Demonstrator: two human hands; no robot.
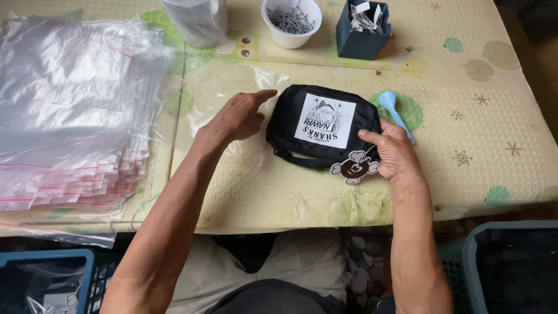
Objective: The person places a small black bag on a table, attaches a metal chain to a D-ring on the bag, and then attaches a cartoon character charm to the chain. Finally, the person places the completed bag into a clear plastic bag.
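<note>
A small black pouch (319,125) with a white printed patch lies in the middle of the pale yellow mat (244,192). My right hand (392,151) grips its right end, with a brown and white cartoon tag (354,167) hanging just beside my fingers. My left hand (241,116) rests on a clear plastic bag (261,81) spread flat to the left of the pouch, index finger stretched toward the pouch's top left corner. A light blue plastic spoon (390,104) lies partly under my right hand.
A thick stack of clear zip bags (70,110) covers the left side. At the back stand a clear cup (195,20), a white cup of metal pins (290,22) and a dark blue box of paper tags (363,29). Blue crates (511,267) sit below the table edge.
</note>
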